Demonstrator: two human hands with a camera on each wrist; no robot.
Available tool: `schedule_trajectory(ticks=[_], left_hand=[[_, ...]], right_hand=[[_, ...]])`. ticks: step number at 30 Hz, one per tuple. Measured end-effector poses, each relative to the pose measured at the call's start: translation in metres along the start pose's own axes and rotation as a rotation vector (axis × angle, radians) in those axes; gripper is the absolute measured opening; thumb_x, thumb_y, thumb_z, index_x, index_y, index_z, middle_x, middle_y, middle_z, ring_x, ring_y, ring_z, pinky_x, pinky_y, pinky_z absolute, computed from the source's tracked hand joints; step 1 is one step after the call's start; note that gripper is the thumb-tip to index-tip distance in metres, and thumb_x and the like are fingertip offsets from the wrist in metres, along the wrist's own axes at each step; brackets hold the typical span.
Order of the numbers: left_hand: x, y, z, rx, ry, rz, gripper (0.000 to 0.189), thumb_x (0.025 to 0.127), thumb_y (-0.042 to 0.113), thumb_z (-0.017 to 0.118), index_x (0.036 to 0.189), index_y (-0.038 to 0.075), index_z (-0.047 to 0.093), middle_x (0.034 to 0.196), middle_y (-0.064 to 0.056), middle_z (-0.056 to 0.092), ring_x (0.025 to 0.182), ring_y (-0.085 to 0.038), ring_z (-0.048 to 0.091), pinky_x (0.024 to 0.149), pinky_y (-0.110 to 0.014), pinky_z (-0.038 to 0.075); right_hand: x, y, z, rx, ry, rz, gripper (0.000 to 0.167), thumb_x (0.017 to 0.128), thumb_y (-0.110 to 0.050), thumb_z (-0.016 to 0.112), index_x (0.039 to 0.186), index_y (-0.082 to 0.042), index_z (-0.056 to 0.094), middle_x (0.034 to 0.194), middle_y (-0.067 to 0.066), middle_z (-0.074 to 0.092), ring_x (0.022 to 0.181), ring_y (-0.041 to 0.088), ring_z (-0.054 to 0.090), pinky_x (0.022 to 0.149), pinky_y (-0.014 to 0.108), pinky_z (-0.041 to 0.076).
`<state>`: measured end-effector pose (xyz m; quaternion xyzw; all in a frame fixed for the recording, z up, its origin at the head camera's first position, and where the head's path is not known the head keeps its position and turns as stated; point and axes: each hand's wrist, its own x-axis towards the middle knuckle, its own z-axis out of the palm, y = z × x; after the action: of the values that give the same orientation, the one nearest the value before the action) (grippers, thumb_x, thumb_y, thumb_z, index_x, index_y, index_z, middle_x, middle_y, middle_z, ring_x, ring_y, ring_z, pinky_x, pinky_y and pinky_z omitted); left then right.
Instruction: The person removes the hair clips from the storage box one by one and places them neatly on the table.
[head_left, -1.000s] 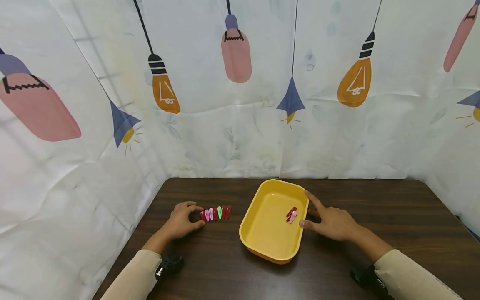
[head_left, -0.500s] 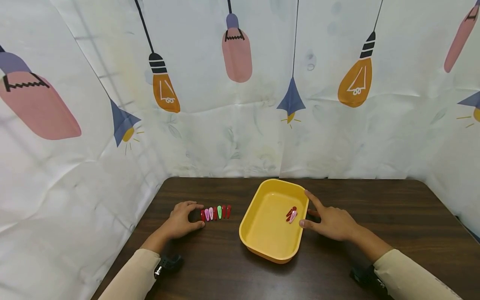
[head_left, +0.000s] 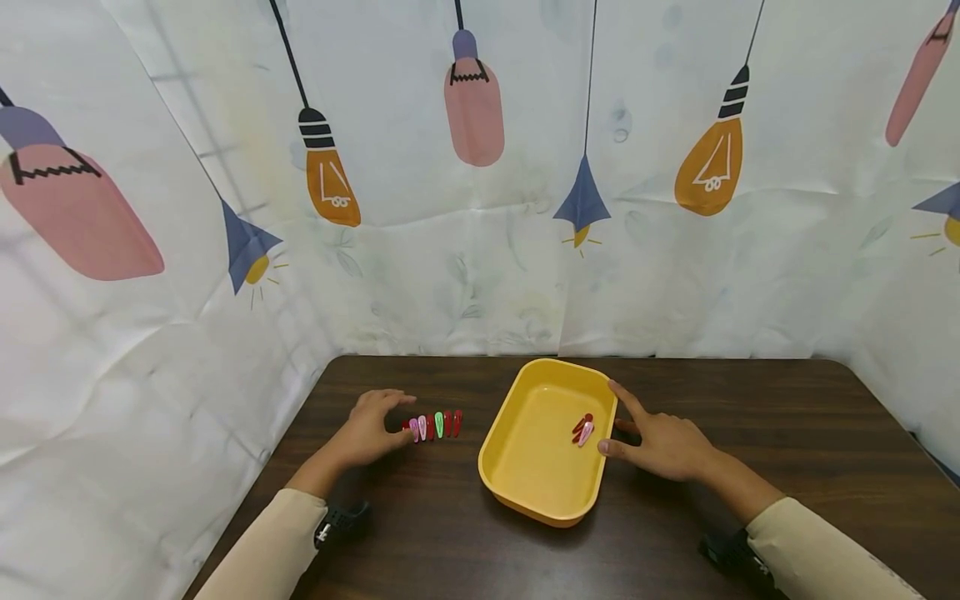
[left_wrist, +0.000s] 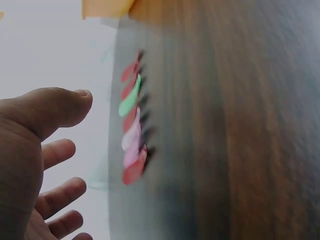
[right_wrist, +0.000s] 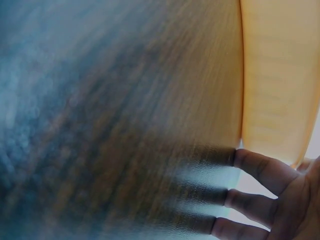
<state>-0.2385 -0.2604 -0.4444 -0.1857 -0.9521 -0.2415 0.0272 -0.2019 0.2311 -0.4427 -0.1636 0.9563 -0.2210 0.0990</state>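
Observation:
A row of snap hair clips [head_left: 439, 425] in red, pink and green lies on the dark table. Over the row's left end hovers my left hand [head_left: 371, 429], thumb and fingers spread apart with nothing between them. It partly hides the leftmost red clip [left_wrist: 134, 172], which shows whole in the left wrist view. A yellow tub [head_left: 525, 467] stands to the right of the row. Inside it, near the right wall, lie a pink hair clip [head_left: 587, 433] and some red ones. My right hand [head_left: 667, 446] rests against the tub's right rim with thumb and index finger extended; other fingers reach down outside its wall.
The wood-grain table [head_left: 750, 400] backs onto a white curtain [head_left: 420, 283] printed with lamps and bulbs. Dark wrist straps [head_left: 341, 523] sit below both sleeves. Bare tabletop shows between the clip row and the tub.
My left hand has lifted off the row's left end and shifted slightly right, its fingers a little farther up. The right hand, tub and clips stay where they were.

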Motion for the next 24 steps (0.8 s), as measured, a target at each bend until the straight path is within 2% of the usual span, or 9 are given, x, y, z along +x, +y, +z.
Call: schedule_trajectory(ticks=[10,15,18,24], left_hand=[[0.013,0.025,-0.009,-0.027,-0.023,0.042,0.055,0.092,0.031,0.079,0.141,0.013,0.061,0.147,-0.014,0.052,0.142,-0.044,0.033,0.107,-0.07,0.032],[0.02,0.031,-0.013,-0.016,-0.012,0.084,0.055,0.092,0.03,0.079,0.14,0.011,0.061,0.145,-0.013,0.054,0.14,-0.042,0.036,0.107,-0.068,0.033],[0.024,0.034,-0.014,-0.026,-0.007,0.087,0.054,0.092,0.029,0.08,0.14,0.011,0.061,0.146,-0.012,0.053,0.14,-0.041,0.035,0.107,-0.067,0.035],[0.032,0.049,-0.015,-0.034,-0.043,0.089,0.055,0.093,0.031,0.078,0.142,0.014,0.06,0.148,-0.009,0.051,0.142,-0.038,0.034,0.108,-0.066,0.035]], right_hand=[[0.001,0.002,0.001,0.0,0.0,0.0,0.105,0.092,-0.074,0.055,0.166,-0.027,-0.003,0.136,0.005,0.066,0.073,0.022,0.069,0.054,0.036,0.046],[0.002,0.003,0.002,0.003,-0.003,0.002,0.105,0.092,-0.074,0.055,0.166,-0.028,-0.004,0.136,0.005,0.066,0.071,0.021,0.068,0.053,0.036,0.046],[0.002,0.004,0.002,0.003,-0.002,0.001,0.105,0.092,-0.073,0.055,0.166,-0.029,-0.004,0.136,0.006,0.066,0.067,0.019,0.067,0.051,0.036,0.045],[0.002,0.003,0.002,-0.002,0.005,-0.002,0.104,0.092,-0.073,0.056,0.166,-0.029,-0.004,0.135,0.005,0.066,0.066,0.019,0.067,0.049,0.036,0.044]])
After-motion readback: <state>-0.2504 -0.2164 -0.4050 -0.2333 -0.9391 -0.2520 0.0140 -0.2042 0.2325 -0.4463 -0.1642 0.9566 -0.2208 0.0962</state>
